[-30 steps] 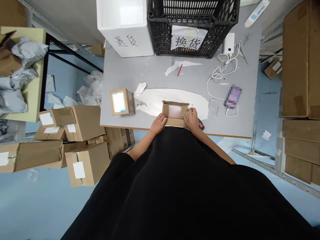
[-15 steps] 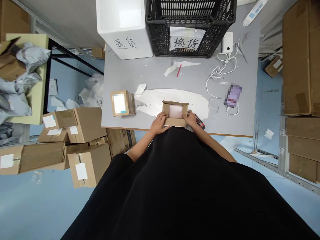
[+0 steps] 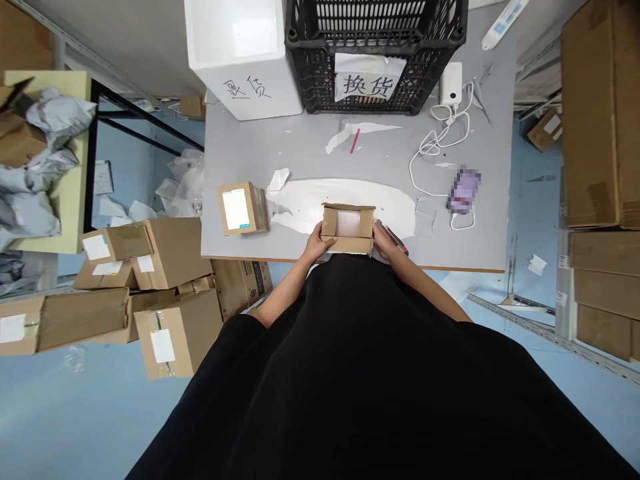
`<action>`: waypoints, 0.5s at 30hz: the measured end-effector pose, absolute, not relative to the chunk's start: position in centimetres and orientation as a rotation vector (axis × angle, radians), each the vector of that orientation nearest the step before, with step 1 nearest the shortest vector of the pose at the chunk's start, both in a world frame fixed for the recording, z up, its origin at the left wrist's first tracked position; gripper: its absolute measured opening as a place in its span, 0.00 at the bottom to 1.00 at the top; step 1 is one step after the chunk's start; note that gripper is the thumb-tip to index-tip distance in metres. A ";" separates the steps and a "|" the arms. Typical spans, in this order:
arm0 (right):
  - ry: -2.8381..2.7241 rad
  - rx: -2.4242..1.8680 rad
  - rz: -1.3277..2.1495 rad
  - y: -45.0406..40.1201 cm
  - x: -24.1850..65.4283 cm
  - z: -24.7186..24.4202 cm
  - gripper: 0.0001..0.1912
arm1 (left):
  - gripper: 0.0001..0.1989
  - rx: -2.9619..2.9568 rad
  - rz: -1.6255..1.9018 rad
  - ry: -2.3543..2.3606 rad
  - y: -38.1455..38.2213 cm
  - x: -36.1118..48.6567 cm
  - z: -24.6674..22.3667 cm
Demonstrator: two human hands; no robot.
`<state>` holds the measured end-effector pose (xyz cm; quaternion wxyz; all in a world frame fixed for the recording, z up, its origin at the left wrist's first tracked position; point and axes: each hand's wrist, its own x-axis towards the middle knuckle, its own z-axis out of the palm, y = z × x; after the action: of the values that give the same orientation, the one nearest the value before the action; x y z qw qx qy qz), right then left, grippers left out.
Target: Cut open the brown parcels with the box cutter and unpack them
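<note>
A small open cardboard box (image 3: 330, 220) is at the near edge of the table, its flaps folded out and something pale pink inside. My left hand (image 3: 315, 245) grips the box's left side, the thumb lying over the front flap. On the right side, my right hand (image 3: 383, 241) is closed around the box wall; its fingertips are partly hidden. Close beside that hand is a red and black utility knife (image 3: 399, 244), which appears to lie on the table. Behind the box spreads a white sheet (image 3: 390, 197) with torn edges.
A labelled carton (image 3: 236, 210) stands left on the table (image 3: 300, 150). At the back are a white bin (image 3: 245, 87) and a black crate (image 3: 320, 80). A phone (image 3: 465, 190) with a white cable lies right. Stacked cartons (image 3: 175, 253) fill the floor at left.
My left hand has shifted from the box's left flap to hold its side, thumb on the front flap. My right fingers have moved from the right flap to the outer side.
</note>
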<state>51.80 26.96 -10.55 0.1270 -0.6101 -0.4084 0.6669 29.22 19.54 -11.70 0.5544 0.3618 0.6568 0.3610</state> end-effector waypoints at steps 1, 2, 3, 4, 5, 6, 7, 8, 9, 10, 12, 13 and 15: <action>-1.138 -1.737 1.970 27.0 51.7 -10.6 0.35 | 0.42 0.804 0.886 1.531 19.6 29.3 -11.6; -1.076 -1.686 2.005 26.9 51.5 -10.7 0.34 | 0.43 0.755 0.920 1.515 19.6 29.4 -11.5; -1.008 -1.631 2.042 26.9 51.4 -10.8 0.33 | 0.43 0.713 0.951 1.502 19.7 29.5 -11.3; -0.943 -1.583 2.071 26.9 51.4 -10.9 0.33 | 0.44 0.682 0.977 1.493 19.7 29.6 -11.1; -0.891 -1.553 2.084 26.9 51.5 -11.0 0.32 | 0.44 0.661 0.998 1.490 19.8 29.7 -10.9; -0.852 -1.544 2.084 26.9 51.7 -11.2 0.31 | 0.44 0.646 1.011 1.491 19.9 29.7 -10.7; -0.822 -1.556 2.073 27.0 52.0 -11.3 0.31 | 0.44 0.633 1.016 1.493 19.9 29.8 -10.5; -0.802 -1.578 2.061 27.1 52.4 -11.4 0.30 | 0.45 0.618 1.018 1.490 20.0 29.8 -10.2; -0.785 -1.602 2.055 27.2 52.9 -11.5 0.30 | 0.45 0.600 1.019 1.481 20.1 29.9 -10.0; -0.765 -1.623 2.058 27.4 53.4 -11.5 0.30 | 0.44 0.579 1.021 1.461 20.2 29.9 -9.8; -0.714 -1.636 2.082 27.6 54.4 -11.3 0.28 | 0.44 0.535 1.032 1.401 20.3 30.1 -9.6; -0.686 -1.619 2.094 27.7 54.8 -11.1 0.27 | 0.44 0.518 1.040 1.372 20.4 30.2 -9.6; -0.641 -1.552 2.101 27.8 55.3 -10.5 0.24 | 0.44 0.497 1.054 1.334 20.5 30.5 -9.7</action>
<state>55.33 27.77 -10.49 0.2240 -0.5625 -0.2323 0.7612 30.52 20.54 -9.68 0.6326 0.2173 0.5832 0.4609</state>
